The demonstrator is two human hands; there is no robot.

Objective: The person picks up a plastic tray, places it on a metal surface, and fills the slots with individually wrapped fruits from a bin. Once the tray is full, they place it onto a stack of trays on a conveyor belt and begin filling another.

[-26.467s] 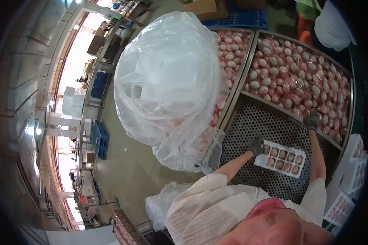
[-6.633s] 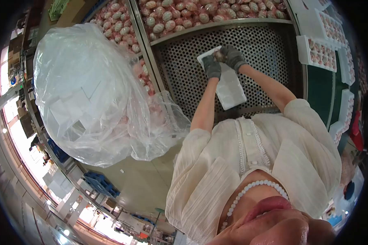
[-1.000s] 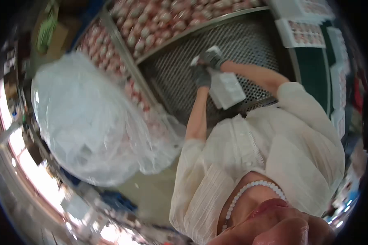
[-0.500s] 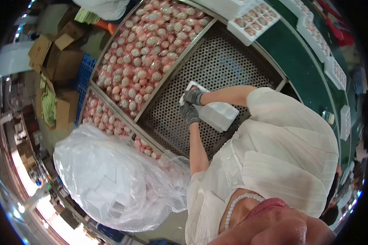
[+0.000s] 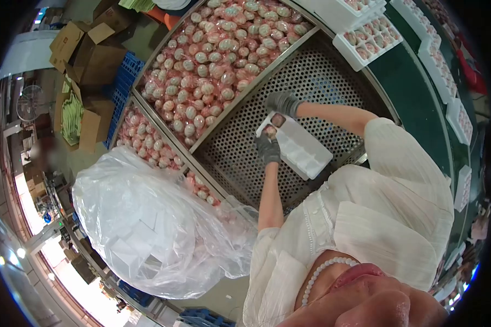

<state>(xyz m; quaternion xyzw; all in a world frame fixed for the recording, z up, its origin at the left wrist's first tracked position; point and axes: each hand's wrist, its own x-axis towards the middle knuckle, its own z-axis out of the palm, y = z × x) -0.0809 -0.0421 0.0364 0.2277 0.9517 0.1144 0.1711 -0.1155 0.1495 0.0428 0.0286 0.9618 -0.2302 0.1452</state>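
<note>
A white foam tray (image 5: 303,144) with moulded cells lies slanted on the perforated metal bin floor. Two wrapped egg-like pieces sit at its far end: a dark one (image 5: 278,120) and a paler one (image 5: 270,131). My left hand (image 5: 268,148), in a grey glove, closes its fingers around the paler piece at the tray's corner. Just beyond that end is my right hand (image 5: 282,103), gloved too, over the mesh. Its fingers are loosely curved, with nothing visible in them.
Wrapped egg-like pieces (image 5: 213,60) fill the neighbouring compartment. A clear plastic bag (image 5: 147,229) of white trays stands at lower left. Filled foam trays (image 5: 368,42) rest by the green conveyor (image 5: 406,82). Cardboard boxes (image 5: 95,57) stand at upper left, beside a blue crate (image 5: 123,76).
My right hand has moved off the tray toward the far side. My left hand stays at the tray's end, where two pieces now show. The view has shifted slightly.
</note>
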